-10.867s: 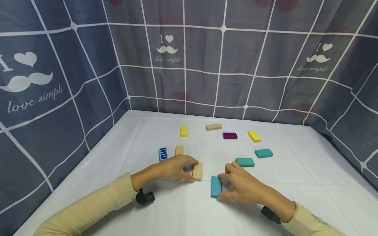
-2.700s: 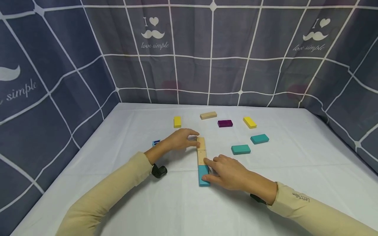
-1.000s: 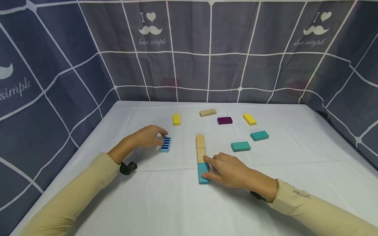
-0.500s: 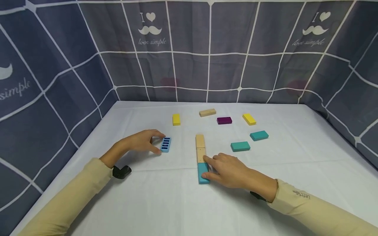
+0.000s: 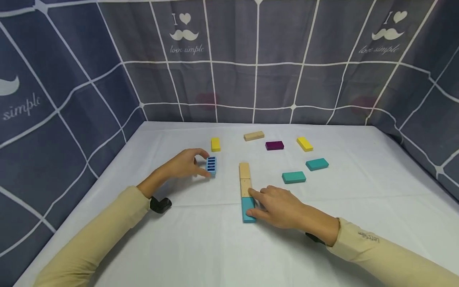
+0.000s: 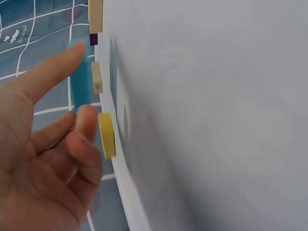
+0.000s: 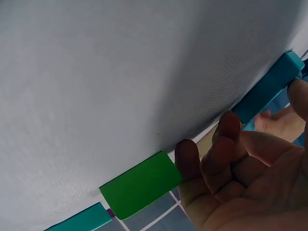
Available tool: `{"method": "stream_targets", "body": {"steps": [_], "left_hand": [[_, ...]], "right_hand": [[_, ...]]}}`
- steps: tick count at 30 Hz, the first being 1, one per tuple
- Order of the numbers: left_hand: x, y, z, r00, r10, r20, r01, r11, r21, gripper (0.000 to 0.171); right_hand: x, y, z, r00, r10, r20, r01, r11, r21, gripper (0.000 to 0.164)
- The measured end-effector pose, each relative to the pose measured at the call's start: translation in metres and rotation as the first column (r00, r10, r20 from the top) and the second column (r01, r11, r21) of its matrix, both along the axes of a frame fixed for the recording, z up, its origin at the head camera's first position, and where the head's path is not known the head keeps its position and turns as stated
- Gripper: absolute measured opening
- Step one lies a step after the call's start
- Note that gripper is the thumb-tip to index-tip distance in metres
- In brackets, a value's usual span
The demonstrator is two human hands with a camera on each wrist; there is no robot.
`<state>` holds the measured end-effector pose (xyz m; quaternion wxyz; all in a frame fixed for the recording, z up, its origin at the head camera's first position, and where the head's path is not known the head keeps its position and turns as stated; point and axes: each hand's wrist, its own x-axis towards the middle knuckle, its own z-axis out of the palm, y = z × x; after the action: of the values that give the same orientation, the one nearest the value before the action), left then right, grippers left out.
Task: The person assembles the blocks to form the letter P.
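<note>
In the head view, my left hand (image 5: 183, 164) pinches a light blue block (image 5: 211, 166) with dark printed panels by its ends. The left wrist view has this block (image 6: 81, 82) between thumb and fingers, raised off the cloth. To its right, two plain wooden blocks (image 5: 245, 170) and a blue block (image 5: 247, 205) lie end to end in a straight row. My right hand (image 5: 283, 207) rests beside this row, index fingertip at the nearer wooden block and thumb on the blue block. The right wrist view shows the thumb against the blue block (image 7: 269, 89), other fingers loosely bent.
Behind the row lie two yellow blocks (image 5: 215, 144), a wooden block (image 5: 254, 136) and a purple block (image 5: 274, 145). Two teal blocks (image 5: 294, 177) are on the right. A grid-patterned curtain (image 5: 233, 71) surrounds the white-clothed table (image 5: 201, 247).
My left hand, earlier at the row's far wooden block, has moved to the printed blue block, gripped it, and carried it up and rightward toward the row. My right hand has stayed by the row.
</note>
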<state>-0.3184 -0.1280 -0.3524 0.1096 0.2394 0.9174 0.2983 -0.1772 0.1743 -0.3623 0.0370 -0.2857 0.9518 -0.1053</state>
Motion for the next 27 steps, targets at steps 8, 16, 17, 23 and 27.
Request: {"method": "stream_targets", "body": {"steps": [8, 16, 17, 23, 27], "left_hand": [[-0.016, 0.049, 0.003, 0.998, 0.033, -0.058, -0.024, 0.988, 0.151, 0.065], [-0.023, 0.091, -0.004, 0.999, -0.011, -0.048, 0.015, 0.995, 0.098, 0.070], [-0.024, 0.094, -0.005, 0.999, -0.012, -0.043, 0.017, 0.995, 0.098, 0.069], [-0.033, 0.101, -0.007, 1.000, -0.003, 0.012, 0.002, 0.994, 0.105, 0.067], [-0.037, 0.099, -0.009, 0.998, 0.000, 0.069, -0.007, 0.994, 0.105, 0.067]], "right_hand": [[-0.002, -0.001, 0.002, 0.999, -0.011, 0.030, 0.011, 1.000, 0.013, 0.065], [-0.001, -0.001, 0.002, 0.999, -0.022, 0.039, 0.021, 1.000, 0.020, 0.065], [-0.001, 0.000, 0.002, 0.999, -0.022, 0.037, 0.021, 1.000, 0.023, 0.065], [-0.001, 0.001, 0.002, 0.999, -0.012, 0.032, 0.012, 1.000, 0.011, 0.065], [-0.002, 0.002, 0.001, 1.000, -0.009, 0.028, 0.009, 1.000, 0.013, 0.065]]}}
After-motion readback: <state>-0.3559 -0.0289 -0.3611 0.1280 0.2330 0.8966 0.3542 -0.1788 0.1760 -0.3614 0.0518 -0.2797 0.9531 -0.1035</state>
